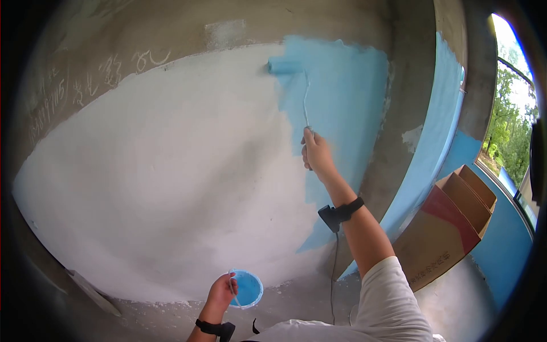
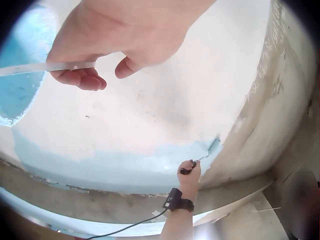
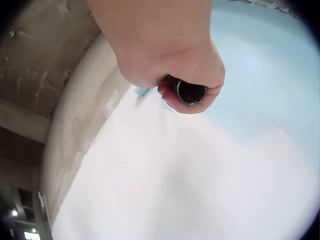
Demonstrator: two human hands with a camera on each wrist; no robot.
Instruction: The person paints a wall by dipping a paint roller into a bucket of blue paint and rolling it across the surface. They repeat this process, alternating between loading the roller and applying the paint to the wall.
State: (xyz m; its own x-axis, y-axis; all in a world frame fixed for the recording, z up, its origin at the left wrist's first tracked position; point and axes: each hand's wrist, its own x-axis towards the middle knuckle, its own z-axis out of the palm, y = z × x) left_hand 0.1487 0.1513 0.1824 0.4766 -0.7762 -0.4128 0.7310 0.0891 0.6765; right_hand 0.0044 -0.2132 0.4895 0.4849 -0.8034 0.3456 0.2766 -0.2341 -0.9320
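Note:
My right hand [image 1: 320,157] grips the handle of a paint roller, arm stretched up toward the wall. The blue-coated roller [image 1: 286,66] lies against the wall at the upper left edge of the blue patch [image 1: 347,91], close below bare cement. In the right wrist view, fingers wrap round the dark, hollow-ended roller handle [image 3: 192,93]. Low in the head view, my left hand [image 1: 219,292] holds a bucket [image 1: 261,292] of light blue paint by its pale strap handle. That bucket handle [image 2: 30,69] runs under the curled fingers in the left wrist view.
White wall [image 1: 188,171] spreads left of the blue patch, with grey cement and chalk writing [image 1: 119,68] above it. To the right, a tall cardboard box [image 1: 439,239] leans by a blue wall near a window [image 1: 513,108]. A cable [image 1: 335,273] hangs from my right wrist strap.

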